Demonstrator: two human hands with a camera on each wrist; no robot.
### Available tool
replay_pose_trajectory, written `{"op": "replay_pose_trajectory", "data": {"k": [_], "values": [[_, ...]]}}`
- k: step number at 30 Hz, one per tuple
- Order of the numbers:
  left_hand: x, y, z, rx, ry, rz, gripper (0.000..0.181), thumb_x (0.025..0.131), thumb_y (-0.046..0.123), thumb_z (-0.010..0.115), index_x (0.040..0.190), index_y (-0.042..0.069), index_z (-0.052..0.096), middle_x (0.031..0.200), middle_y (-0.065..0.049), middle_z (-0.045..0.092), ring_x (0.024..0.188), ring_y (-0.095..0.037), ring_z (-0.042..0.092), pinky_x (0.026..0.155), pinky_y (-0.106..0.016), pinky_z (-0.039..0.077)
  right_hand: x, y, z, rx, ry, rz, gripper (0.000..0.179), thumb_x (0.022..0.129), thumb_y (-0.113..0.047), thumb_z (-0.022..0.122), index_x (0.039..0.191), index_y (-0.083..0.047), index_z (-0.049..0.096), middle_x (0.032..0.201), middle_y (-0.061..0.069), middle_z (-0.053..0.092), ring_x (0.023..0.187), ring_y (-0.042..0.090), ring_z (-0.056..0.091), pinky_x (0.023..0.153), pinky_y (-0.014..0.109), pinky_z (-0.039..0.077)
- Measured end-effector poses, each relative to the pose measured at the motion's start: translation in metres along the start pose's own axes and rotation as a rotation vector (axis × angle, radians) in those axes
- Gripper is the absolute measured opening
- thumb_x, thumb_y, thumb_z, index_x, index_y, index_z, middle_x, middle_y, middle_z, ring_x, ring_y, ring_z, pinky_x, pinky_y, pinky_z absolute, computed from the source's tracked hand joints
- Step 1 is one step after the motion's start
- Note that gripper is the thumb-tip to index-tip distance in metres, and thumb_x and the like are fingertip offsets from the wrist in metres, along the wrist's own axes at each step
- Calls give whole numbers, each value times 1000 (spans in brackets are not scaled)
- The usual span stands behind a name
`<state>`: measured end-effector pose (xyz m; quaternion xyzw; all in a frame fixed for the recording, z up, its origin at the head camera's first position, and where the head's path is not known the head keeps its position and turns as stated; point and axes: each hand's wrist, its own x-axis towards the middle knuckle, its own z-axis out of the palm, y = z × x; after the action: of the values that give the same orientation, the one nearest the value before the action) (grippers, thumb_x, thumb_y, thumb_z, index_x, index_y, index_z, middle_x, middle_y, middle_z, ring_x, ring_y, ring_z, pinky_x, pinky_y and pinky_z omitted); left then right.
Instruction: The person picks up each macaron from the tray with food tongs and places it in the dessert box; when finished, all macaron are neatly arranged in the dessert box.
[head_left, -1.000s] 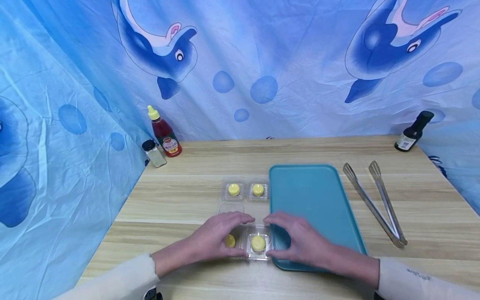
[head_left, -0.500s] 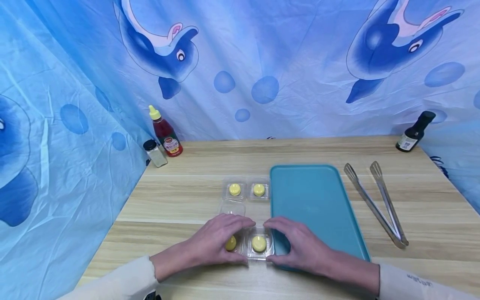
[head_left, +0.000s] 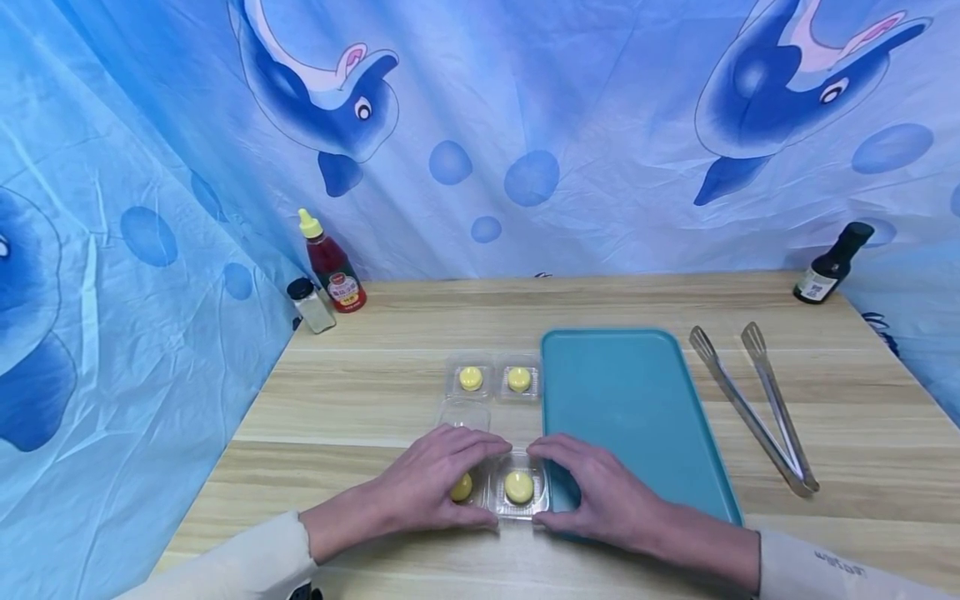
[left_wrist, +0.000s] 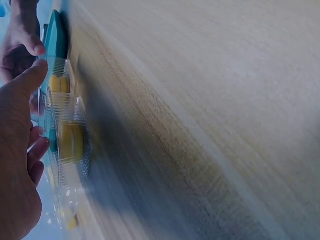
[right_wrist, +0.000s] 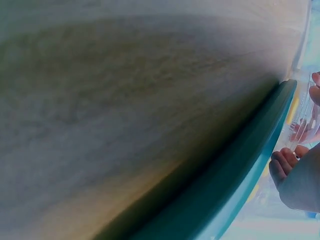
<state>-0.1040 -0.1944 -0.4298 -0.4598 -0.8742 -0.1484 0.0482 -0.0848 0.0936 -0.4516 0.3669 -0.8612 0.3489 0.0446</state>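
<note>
A clear plastic clamshell box [head_left: 519,511] with a yellow macaron [head_left: 519,487] inside sits at the near left edge of the teal tray [head_left: 630,400]. My left hand [head_left: 442,477] and right hand [head_left: 603,493] grip it from either side, thumbs at its near edge and fingertips at its far edge. Under my left palm is another clear box holding a macaron [head_left: 461,488], partly hidden. In the left wrist view, the left thumb [left_wrist: 34,75] reaches over this second box [left_wrist: 72,145]. The right wrist view shows the right fingers [right_wrist: 284,162] beyond the tray rim.
Two more boxed macarons [head_left: 471,378] [head_left: 519,379] stand farther back, with a raised clear lid [head_left: 465,413] before them. Metal tongs [head_left: 757,408] lie right of the tray. A sauce bottle [head_left: 335,271], a shaker [head_left: 311,307] and a dark bottle [head_left: 831,265] stand at the back.
My fingertips have come slightly lower and nearer at the far edge of the box, most clearly on the right hand. The box stays in place on the table.
</note>
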Motion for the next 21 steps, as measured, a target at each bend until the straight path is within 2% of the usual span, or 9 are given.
{"op": "replay_pose_trajectory", "data": {"k": [8,21], "values": [[0,2,-1,13,4,12,83,83,63,84,147,15,60,147,5,62,135,-13,56,114,-41,48,-2,-4,-2,-21,4,12,76,73,-33,99,136,-6,66,138,5,67,125,22,65,105,43,57],[4,4,-2,26,-30,-16,85,81,63,86,146,15,62,145,5,64,132,-12,58,114,-39,47,-3,-4,2,-69,19,-1,77,71,-34,100,134,-5,67,135,5,68,125,22,65,106,43,56]]}}
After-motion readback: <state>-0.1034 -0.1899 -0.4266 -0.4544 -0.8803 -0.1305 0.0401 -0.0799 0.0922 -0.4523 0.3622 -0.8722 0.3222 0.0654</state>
